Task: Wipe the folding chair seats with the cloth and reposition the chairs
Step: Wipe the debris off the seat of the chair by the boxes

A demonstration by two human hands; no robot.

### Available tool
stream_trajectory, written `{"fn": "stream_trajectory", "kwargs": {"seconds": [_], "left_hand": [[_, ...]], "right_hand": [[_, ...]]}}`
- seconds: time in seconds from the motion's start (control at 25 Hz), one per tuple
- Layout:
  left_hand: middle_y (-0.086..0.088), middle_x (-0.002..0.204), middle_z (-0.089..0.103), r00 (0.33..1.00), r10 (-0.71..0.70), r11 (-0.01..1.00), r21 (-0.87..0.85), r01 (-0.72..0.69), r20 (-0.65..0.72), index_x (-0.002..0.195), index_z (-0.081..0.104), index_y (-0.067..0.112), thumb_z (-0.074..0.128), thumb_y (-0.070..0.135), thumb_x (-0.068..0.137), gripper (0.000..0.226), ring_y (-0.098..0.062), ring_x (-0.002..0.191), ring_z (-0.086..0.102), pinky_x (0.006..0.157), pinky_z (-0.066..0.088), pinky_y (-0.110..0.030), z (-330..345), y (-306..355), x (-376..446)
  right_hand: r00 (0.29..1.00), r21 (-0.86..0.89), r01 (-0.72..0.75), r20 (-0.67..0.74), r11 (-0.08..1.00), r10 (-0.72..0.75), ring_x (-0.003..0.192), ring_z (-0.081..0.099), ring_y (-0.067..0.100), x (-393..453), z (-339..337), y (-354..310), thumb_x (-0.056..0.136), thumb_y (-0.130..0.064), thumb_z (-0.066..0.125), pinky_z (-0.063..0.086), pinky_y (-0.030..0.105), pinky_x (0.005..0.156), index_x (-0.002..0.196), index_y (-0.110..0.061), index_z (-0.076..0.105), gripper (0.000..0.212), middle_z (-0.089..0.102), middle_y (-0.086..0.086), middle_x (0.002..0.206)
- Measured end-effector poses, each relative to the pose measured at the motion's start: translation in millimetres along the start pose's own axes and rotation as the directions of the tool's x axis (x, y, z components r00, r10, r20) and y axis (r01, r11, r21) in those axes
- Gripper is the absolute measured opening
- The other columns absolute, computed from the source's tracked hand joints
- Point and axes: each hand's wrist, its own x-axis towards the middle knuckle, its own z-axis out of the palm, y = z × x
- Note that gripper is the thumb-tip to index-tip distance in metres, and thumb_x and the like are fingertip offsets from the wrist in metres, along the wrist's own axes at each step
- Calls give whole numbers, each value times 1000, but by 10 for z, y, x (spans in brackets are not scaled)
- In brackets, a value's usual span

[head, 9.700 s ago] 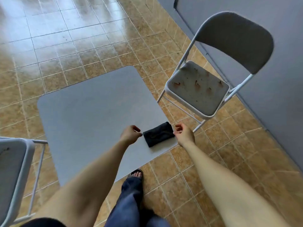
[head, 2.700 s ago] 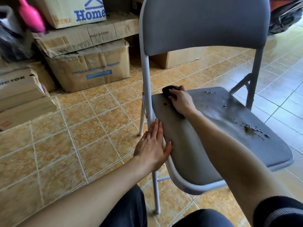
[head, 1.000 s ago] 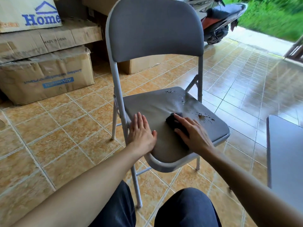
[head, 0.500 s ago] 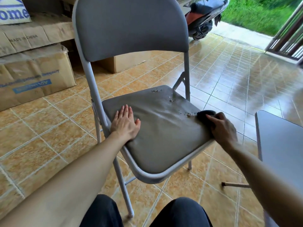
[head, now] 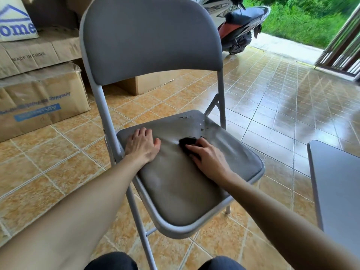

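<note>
A grey folding chair [head: 153, 41] stands right in front of me, its padded seat [head: 187, 191] facing me. My left hand [head: 143, 146] lies flat on the seat's back left corner, fingers spread. My right hand [head: 209, 157] presses a small black cloth [head: 187, 142] onto the middle of the seat; most of the cloth is under my fingers. Dark crumbs and droplets [head: 188, 116] remain near the seat's far edge, beyond the cloth.
Stacked cardboard boxes [head: 41, 96] line the left wall behind the chair. A scooter [head: 240, 26] is parked at the back right by an open doorway. The corner of a grey table [head: 339, 184] juts in at the right. Shiny tiled floor [head: 292, 98] surrounds the chair.
My right hand has slid the cloth from the seat's right edge back to its middle. My left hand stays pressed on the seat's back left corner.
</note>
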Motion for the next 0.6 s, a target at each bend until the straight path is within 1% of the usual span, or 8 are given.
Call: {"fn": "stream_trajectory", "kwargs": {"seconds": [0.04, 0.12, 0.24, 0.36, 0.4, 0.48, 0.56, 0.6], "left_hand": [[-14, 158, 21, 1000, -15, 1000, 10, 15, 23, 148, 25, 6, 26, 42, 96, 63, -27, 148, 16, 120, 11, -43, 10, -35, 72], [-9, 163, 0, 998, -50, 998, 33, 49, 45, 153, 4, 8, 22, 44, 97, 69, -22, 151, -3, 123, -2, -41, 100, -110, 157], [-8, 163, -2, 998, -56, 998, 5, 56, 4, 153, 2, 9, 21, 45, 95, 71, -20, 151, -3, 122, -3, -40, 217, -147, 221], [-8, 163, -2, 998, -55, 998, 8, 55, -6, 153, 2, 9, 21, 45, 95, 71, -20, 151, -1, 122, -2, -40, 241, -148, 248], [-8, 163, -1, 998, -57, 998, 9, 57, -4, 153, 2, 9, 21, 45, 95, 71, -20, 151, -1, 122, -2, -40, 249, -158, 248], [-8, 163, 0, 998, -58, 998, 13, 58, -8, 153, 2, 9, 21, 45, 94, 72, -20, 151, -1, 123, -1, -40, 258, -191, 244], [-7, 163, 0, 999, -51, 998, 24, 51, -9, 154, 3, 9, 21, 46, 95, 72, -19, 151, -1, 123, 0, -41, 258, -197, 237], [-7, 163, 1, 999, -50, 998, 24, 51, -12, 154, 3, 9, 21, 47, 95, 72, -19, 151, -1, 123, 0, -41, 256, -196, 239]], "right_hand": [[999, -30, -13, -32, 999, 12, 102, 63, 30, -41, -67, 206, 89, -26, 59, 54, 38, 78, 122, -32, 65, 34, 59, 3, 119], [975, -92, -204, -106, 975, 194, 102, 63, 36, -3, -173, 703, 90, -23, 58, 53, 39, 78, 121, -31, 66, 33, 58, 5, 121], [846, -80, -527, -147, 846, 513, 101, 59, 43, 352, -148, 1055, 93, -23, 52, 48, 42, 84, 118, -27, 66, 29, 54, 11, 121], [774, 47, -617, -144, 785, 617, 102, 59, 43, 897, 54, 900, 93, -21, 48, 46, 42, 89, 111, -19, 70, 27, 54, 15, 120], [790, 79, -595, -125, 800, 600, 103, 60, 42, 1042, 123, 788, 93, -20, 48, 47, 41, 88, 109, -17, 70, 27, 55, 15, 121], [883, 115, -456, -62, 882, 465, 103, 61, 39, 1234, 267, 424, 93, -20, 50, 48, 39, 85, 111, -17, 70, 27, 58, 13, 122], [983, 127, -184, 30, 975, 182, 106, 60, 33, 1222, 378, -5, 92, -21, 54, 50, 38, 86, 117, -22, 69, 29, 58, 8, 124], [996, 118, -51, 74, 992, 42, 107, 60, 30, 1152, 415, -135, 92, -22, 56, 50, 38, 88, 122, -24, 67, 31, 57, 6, 126]]}}
